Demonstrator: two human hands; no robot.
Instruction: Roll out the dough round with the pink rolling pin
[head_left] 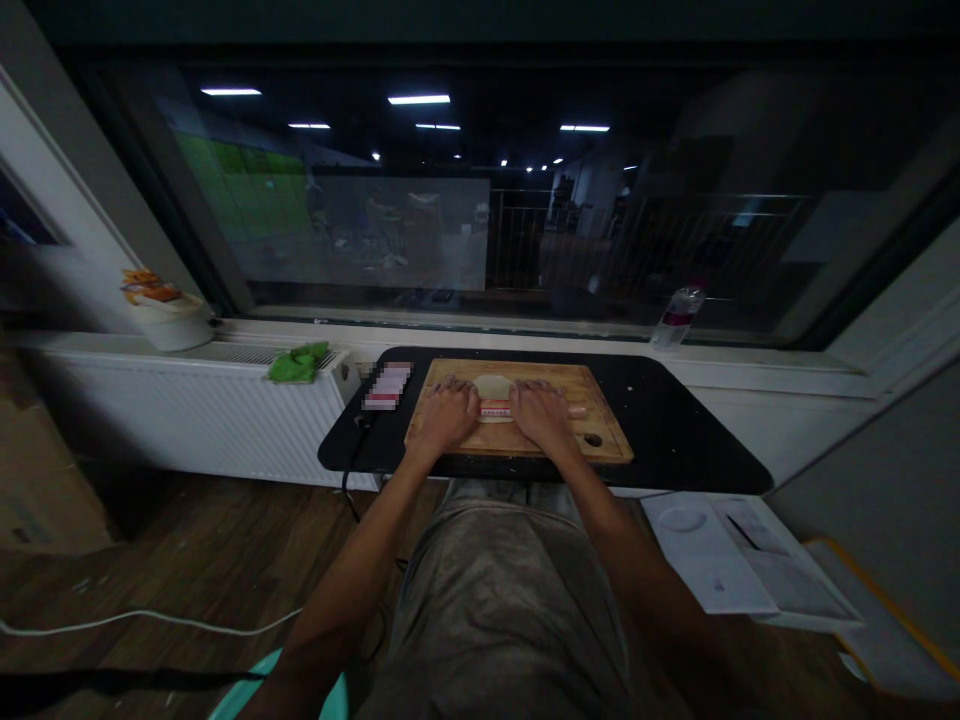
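A wooden cutting board lies on the black table in front of me. On it is a round, flat piece of pale dough, partly covered by my hands. Across the dough lies a rolling pin with a red and white band at its middle. My left hand grips the pin's left part, hiding that end. My right hand is closed over the right part, and the pin's right tip sticks out beyond it. Both hands press down from above.
The black table stands against the window sill. At its left lies a phone with a cable. A plastic bottle stands on the sill. On the radiator are a green cloth and a white tub. A turquoise basin is below.
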